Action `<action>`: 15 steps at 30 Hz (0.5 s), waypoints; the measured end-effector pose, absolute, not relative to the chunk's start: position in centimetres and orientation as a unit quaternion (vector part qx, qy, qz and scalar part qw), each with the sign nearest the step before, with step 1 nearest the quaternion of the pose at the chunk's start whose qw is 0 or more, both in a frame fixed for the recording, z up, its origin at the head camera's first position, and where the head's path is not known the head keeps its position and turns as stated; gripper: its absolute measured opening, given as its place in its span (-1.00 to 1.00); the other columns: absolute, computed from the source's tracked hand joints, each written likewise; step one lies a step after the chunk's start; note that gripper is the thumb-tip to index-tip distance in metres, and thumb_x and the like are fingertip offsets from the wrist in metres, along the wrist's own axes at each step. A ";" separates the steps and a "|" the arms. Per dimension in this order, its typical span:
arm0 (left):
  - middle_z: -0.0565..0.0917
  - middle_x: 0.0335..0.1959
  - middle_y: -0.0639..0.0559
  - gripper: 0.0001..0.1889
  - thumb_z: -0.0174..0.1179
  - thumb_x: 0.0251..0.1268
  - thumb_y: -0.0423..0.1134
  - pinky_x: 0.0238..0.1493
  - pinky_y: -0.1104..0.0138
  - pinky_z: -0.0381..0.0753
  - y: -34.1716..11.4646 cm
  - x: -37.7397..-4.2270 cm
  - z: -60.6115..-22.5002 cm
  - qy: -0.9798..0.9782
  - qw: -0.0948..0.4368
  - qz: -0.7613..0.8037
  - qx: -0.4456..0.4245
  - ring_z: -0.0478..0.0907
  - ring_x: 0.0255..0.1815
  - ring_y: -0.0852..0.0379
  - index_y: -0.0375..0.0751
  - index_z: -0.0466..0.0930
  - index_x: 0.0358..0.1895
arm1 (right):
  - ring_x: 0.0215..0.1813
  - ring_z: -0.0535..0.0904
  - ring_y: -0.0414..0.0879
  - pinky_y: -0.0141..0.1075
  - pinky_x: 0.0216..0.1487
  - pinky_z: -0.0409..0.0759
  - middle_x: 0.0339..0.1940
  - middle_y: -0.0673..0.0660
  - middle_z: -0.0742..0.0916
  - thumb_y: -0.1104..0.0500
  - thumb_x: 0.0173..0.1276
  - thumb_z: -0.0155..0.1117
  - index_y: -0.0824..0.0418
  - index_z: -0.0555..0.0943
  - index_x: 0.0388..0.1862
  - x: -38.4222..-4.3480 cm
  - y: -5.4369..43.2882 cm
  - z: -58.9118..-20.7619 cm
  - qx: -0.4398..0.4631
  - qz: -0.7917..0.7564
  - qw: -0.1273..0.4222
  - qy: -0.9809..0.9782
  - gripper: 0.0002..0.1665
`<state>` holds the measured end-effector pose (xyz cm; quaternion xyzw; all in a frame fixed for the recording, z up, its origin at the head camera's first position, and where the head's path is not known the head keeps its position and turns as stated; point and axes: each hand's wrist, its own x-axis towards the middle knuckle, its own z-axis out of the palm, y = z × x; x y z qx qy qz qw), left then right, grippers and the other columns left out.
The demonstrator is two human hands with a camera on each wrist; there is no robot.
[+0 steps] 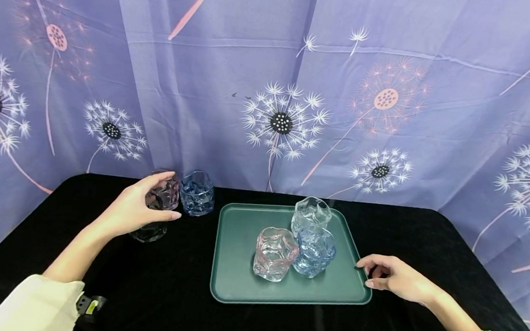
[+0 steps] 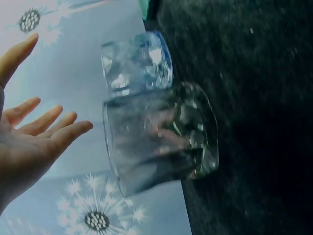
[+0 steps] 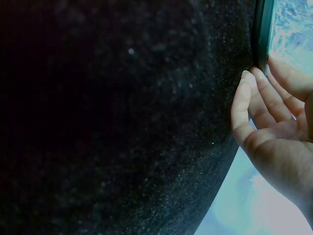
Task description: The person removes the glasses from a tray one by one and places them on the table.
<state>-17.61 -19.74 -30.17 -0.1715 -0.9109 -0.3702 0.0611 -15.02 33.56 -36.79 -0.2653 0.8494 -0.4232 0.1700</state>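
Observation:
My left hand (image 1: pixel 140 204) is spread with thumb and fingers apart, over a group of faceted glasses at the table's left. Behind its fingers stands a pinkish glass (image 1: pixel 166 194), partly hidden, and beside that a blue glass (image 1: pixel 197 194). Below the palm a clear glass (image 1: pixel 149 233) shows against the black cloth; in the left wrist view a gap separates the fingers from this clear glass (image 2: pixel 161 142). At the right, my right hand (image 1: pixel 397 277) pinches the right rim of a green tray (image 1: pixel 235 284) with bent fingers; the right wrist view has its fingertips (image 3: pixel 259 73) at the tray's edge.
On the tray, a pink glass (image 1: pixel 275 254), a light blue glass (image 1: pixel 315 251) and a clear glass (image 1: pixel 311 215) stand close together. Black cloth (image 1: pixel 154 292) covers the table. A purple curtain (image 1: pixel 225 78) with dandelion prints hangs right behind.

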 end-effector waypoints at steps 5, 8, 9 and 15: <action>0.35 0.20 -0.26 -0.14 0.40 -0.07 -0.03 0.03 0.03 0.44 -18.1 -17.8 -30.6 -0.909 0.059 -0.365 -0.195 0.35 0.14 -0.16 -0.26 0.22 0.32 | -0.44 0.44 -0.23 -0.33 -0.48 0.49 -0.35 0.19 0.56 0.35 0.23 0.20 0.48 0.45 0.01 -15.0 33.6 -36.8 -0.262 -0.420 0.171 0.852 -0.62; 0.35 0.21 -0.21 -0.15 0.40 -0.07 -0.04 0.02 0.05 0.45 -17.0 -17.9 -31.0 -0.907 0.054 -0.364 -0.206 0.34 0.16 -0.12 -0.22 0.23 0.32 | -0.44 0.44 -0.23 -0.33 -0.48 0.49 -0.35 0.11 0.56 0.39 0.22 0.18 0.48 0.45 0.01 -15.0 33.6 -36.8 -0.261 -0.417 0.169 0.854 -0.63; 0.35 0.22 -0.21 -0.16 0.40 -0.07 -0.05 0.02 0.05 0.46 -16.7 -18.0 -31.2 -0.904 0.052 -0.367 -0.212 0.34 0.16 -0.12 -0.23 0.23 0.32 | -0.44 0.44 -0.23 -0.33 -0.48 0.49 -0.36 0.09 0.55 0.40 0.22 0.18 0.48 0.45 0.01 -15.0 33.6 -36.8 -0.261 -0.417 0.169 0.854 -0.64; 0.35 0.22 -0.20 -0.20 0.40 -0.05 -0.07 -0.01 0.08 0.49 -14.6 -18.0 -32.2 -0.895 0.039 -0.370 -0.248 0.33 0.17 -0.16 -0.24 0.26 0.30 | -0.44 0.45 -0.22 -0.35 -0.47 0.49 -0.35 0.15 0.56 0.42 0.20 0.19 0.47 0.45 0.01 -15.1 33.6 -36.9 -0.262 -0.418 0.168 0.853 -0.63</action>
